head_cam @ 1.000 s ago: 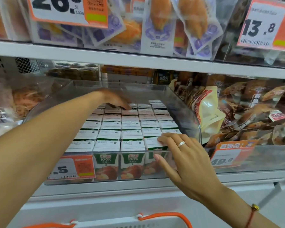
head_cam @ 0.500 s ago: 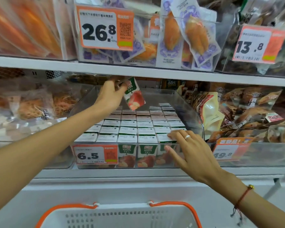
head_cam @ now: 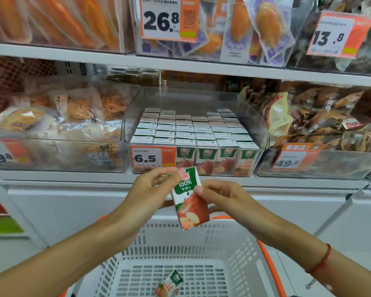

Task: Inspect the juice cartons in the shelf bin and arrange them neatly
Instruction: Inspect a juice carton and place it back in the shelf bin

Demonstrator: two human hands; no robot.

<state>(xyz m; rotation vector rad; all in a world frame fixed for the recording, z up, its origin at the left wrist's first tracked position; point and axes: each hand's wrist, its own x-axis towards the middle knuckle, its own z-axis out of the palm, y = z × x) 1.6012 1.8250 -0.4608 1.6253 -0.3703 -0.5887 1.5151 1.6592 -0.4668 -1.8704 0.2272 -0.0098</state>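
You hold one juice carton [head_cam: 190, 198] between both hands, out in front of the shelf and above the white basket [head_cam: 253, 249]: your left hand [head_cam: 150, 189] pinches its upper left corner and side with curled fingers, and your right hand [head_cam: 221, 197] grips the right edge, thumb on the front face. The carton looks small, light and fairly stiff, though its paperboard walls would probably dent under a hard squeeze, so take it by the edges and corners as you do now, not across the flat faces. Beyond your hands, the clear shelf bin [head_cam: 263, 127] holds the other cartons upright in tight rows; the back rows look short near the middle, which seems the likeliest free slot. The shelf above leaves modest headroom, so go in low over the front lip. Below your hands a second carton [head_cam: 170, 284] lies on its side on the basket floor.
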